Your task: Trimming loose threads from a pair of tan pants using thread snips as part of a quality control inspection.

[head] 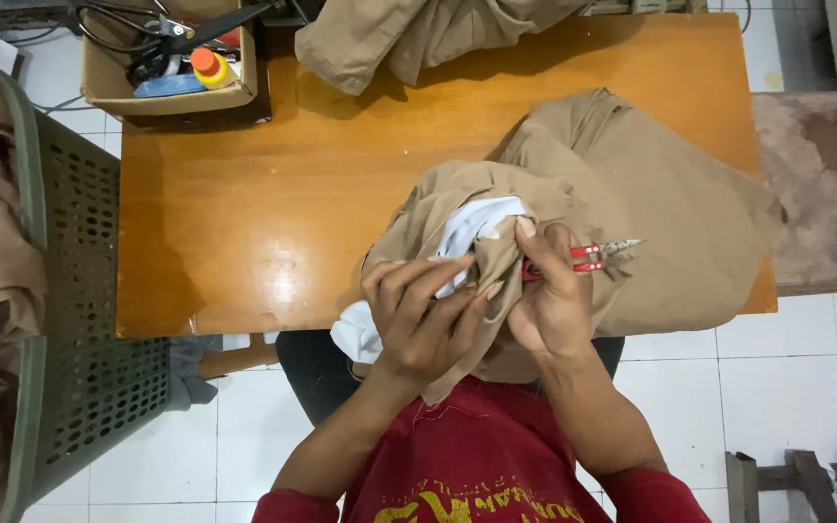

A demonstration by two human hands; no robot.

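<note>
Two hands, left hand (418,315), right hand (549,300), one garment (651,203), one snips (598,255)

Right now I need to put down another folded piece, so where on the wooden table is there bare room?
The widest bare patch is the left and middle of the table, bordered by the cardboard box above and the green basket at the left. The right half is crowded: the tan garment covers it, with the left hand and right hand gripping cloth, the right also holding red snips.
</note>
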